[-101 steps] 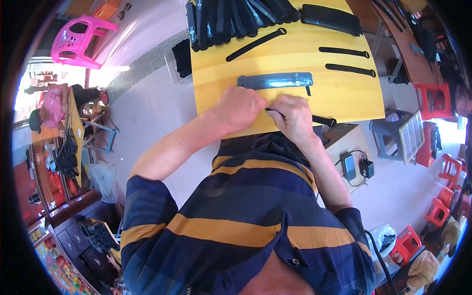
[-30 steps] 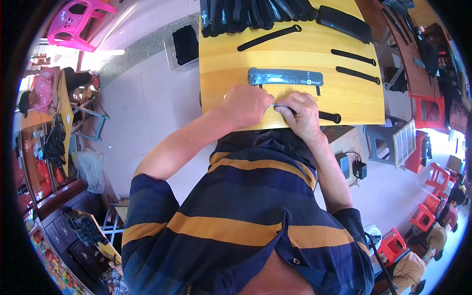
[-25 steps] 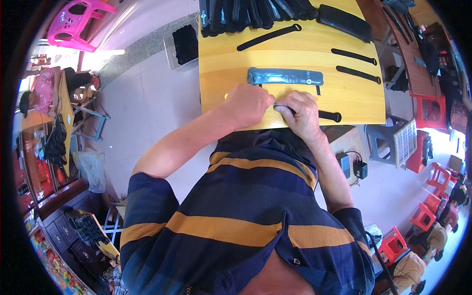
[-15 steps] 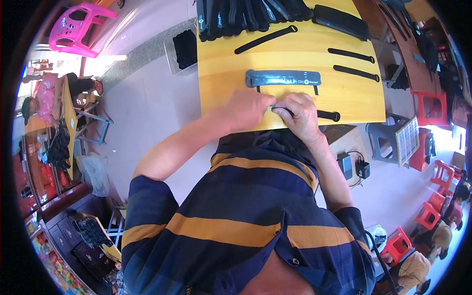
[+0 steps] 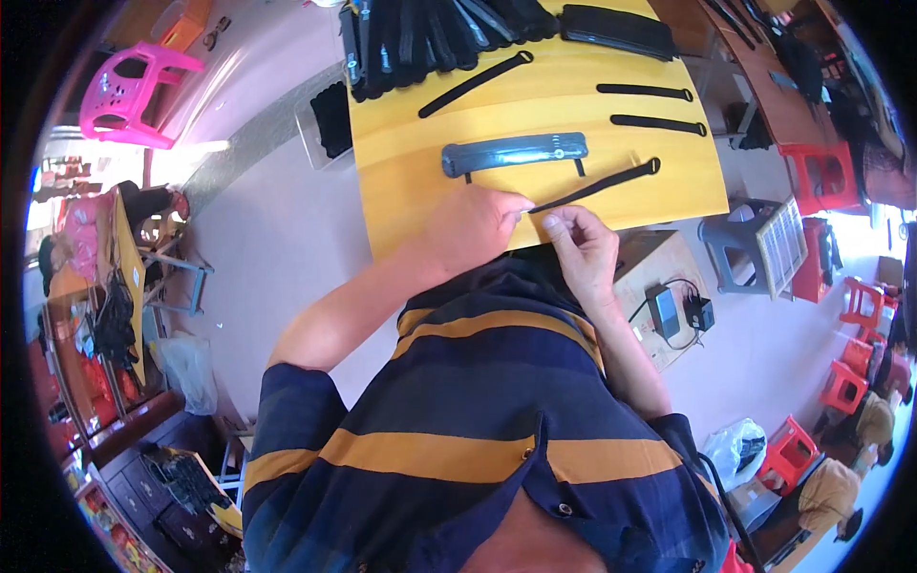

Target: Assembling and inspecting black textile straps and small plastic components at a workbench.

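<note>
My left hand (image 5: 476, 225) is closed in a fist near the front edge of the yellow table (image 5: 401, 181). Its fingertips pinch the narrow end of a black strap (image 5: 611, 181), where a small pale tip shows. From there the strap slants up to the right and ends in a small loop. Just below the strap, my right hand (image 5: 586, 250) has its thumb and fingers drawn together; whatever lies between them is too small to make out. Beyond both hands lies a dark flat pouch (image 5: 516, 153) with two short black tabs.
Three more black straps lie farther back, one of them a slanted strap (image 5: 476, 84). At the far edge are a row of black pouches (image 5: 430, 43) and a black case (image 5: 616, 31). A box with a small device (image 5: 663, 313) stands right of my body.
My right hand has moved down and away from my left fingers. The strap, earlier mostly under my right hand, now shows along its length, slanting upward. The whole view has shifted slightly.
</note>
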A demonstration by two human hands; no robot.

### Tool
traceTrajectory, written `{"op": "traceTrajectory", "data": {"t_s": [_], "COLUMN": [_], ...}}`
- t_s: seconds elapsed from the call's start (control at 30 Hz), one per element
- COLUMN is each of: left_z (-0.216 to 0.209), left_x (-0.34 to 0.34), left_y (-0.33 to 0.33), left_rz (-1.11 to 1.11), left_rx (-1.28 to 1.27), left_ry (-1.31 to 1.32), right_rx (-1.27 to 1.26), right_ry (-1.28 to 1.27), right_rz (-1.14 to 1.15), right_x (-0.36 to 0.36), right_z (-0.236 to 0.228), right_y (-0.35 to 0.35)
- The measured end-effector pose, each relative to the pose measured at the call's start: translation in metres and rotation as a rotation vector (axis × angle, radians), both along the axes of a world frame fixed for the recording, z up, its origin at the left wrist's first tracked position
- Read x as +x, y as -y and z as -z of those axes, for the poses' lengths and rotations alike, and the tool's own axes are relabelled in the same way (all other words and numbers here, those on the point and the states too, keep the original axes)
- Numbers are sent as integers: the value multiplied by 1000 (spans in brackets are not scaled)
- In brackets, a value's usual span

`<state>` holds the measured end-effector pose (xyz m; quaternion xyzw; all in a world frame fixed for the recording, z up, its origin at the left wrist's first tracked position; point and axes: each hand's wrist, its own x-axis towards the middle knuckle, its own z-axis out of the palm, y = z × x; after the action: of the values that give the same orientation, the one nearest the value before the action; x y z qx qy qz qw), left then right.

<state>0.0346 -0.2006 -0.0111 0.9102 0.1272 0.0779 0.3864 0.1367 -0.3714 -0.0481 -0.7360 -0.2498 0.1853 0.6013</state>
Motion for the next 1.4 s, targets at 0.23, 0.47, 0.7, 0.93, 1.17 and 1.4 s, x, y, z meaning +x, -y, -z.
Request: {"op": "traceTrajectory", "data": {"t_s": [0.23,0.47,0.7,0.93,1.17,1.4], "left_z": [8,19,17,21,11,6], "left_x": [20,30,41,44,46,52], "left_y": [22,30,35,35,30,22], "left_rz": [51,101,184,157,263,374], "left_rx": [22,-130,-139,-292,-293,-273], "left_ry": [76,31,-52,-86,-31,-69], "right_rx": [-135,-236,-299,-166,-2,159], "right_ry": [-99,22,185,91,-53,-248], "right_rz": [28,54,100,98,102,-40], "right_x": [11,10,10,12,15,16], "right_z": [10,-1,0,18,35,34], "right_y": [14,28,32,39,41,46]}}
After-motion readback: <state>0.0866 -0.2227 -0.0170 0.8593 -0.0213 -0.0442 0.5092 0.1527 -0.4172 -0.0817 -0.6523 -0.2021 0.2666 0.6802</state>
